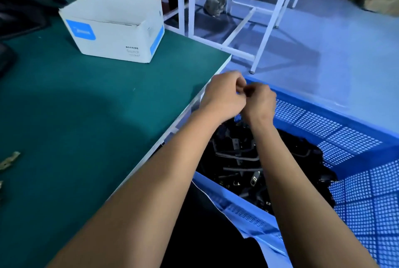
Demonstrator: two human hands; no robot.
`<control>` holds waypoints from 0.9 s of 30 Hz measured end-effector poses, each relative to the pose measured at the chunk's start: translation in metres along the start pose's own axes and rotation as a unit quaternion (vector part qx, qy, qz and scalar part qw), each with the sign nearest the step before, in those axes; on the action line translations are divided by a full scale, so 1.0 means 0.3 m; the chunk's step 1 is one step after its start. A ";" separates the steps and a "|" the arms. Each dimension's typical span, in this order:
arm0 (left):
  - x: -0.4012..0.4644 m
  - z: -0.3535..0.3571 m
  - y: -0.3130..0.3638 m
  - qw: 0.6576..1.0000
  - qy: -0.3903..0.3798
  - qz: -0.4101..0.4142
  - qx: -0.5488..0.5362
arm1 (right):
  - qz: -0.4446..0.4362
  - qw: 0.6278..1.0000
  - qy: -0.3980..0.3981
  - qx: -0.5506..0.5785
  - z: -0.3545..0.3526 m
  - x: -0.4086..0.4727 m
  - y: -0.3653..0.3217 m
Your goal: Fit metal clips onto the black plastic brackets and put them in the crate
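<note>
Your left hand (222,95) and right hand (260,100) meet knuckle to knuckle above the crate (356,138), fingers curled inward; whatever they pinch is hidden.

Your left hand (223,95) and right hand (260,100) meet knuckle to knuckle above the far corner of the blue perforated crate (349,138), fingers curled; whatever they pinch is hidden. Inside the crate, under your forearms, lies a heap of black plastic brackets (239,159). Left of the crate runs the green-topped table (86,105); on it, far from the crate, sits an open white cardboard box (114,28). Brass-coloured metal clips (9,159) lie at its left edge.
</note>
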State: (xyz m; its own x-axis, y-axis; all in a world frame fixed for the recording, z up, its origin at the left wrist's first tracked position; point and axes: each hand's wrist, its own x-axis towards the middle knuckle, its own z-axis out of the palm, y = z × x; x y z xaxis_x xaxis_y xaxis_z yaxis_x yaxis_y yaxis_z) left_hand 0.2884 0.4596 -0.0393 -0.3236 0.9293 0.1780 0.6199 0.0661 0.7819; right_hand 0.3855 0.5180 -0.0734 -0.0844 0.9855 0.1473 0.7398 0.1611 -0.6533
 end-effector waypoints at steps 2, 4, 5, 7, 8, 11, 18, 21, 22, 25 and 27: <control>-0.003 -0.129 0.013 0.998 0.058 0.012 -0.007 | -0.061 0.998 -0.005 0.020 0.008 -0.037 -0.148; -0.027 -0.271 -0.009 0.993 0.120 0.006 -0.006 | -0.121 0.991 -0.011 0.052 0.034 -0.088 -0.292; -0.051 -0.345 -0.030 0.988 0.151 -0.001 -0.010 | -0.157 0.985 -0.023 0.066 0.057 -0.121 -0.362; -0.120 -0.492 -0.094 0.977 0.213 -0.017 -0.023 | -0.222 0.969 -0.073 0.082 0.120 -0.210 -0.506; -0.169 -0.569 -0.135 0.969 0.244 -0.029 -0.022 | -0.252 0.959 -0.102 0.087 0.161 -0.268 -0.583; -0.321 -0.755 -0.239 0.942 0.330 -0.063 -0.001 | -0.319 0.923 -0.183 0.116 0.267 -0.432 -0.766; -0.768 -1.112 -0.474 0.853 0.485 -0.179 0.065 | -0.531 0.786 -0.314 0.042 0.495 -0.848 -1.102; -0.928 -1.199 -0.564 0.818 0.522 -0.230 0.074 | -0.536 0.748 -0.383 0.084 0.572 -0.976 -1.172; -0.968 -1.216 -0.590 0.806 0.535 -0.245 0.073 | -0.538 0.730 -0.410 0.093 0.588 -1.004 -1.181; -1.045 -1.232 -0.671 0.775 0.562 -0.282 0.060 | -0.552 0.711 -0.425 0.103 0.638 -1.036 -1.181; -1.061 -1.232 -0.709 0.775 0.559 -0.293 0.026 | -0.526 0.733 -0.409 0.137 0.672 -1.023 -1.174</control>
State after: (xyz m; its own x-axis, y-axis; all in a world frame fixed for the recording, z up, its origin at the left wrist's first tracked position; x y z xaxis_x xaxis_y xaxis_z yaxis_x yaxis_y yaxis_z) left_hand -0.0045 0.0154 -0.0415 -0.9598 -0.1597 0.2308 0.1507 0.4005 0.9038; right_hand 0.0165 0.1696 -0.0382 -0.9669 -0.0076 0.2551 -0.1744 0.7493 -0.6389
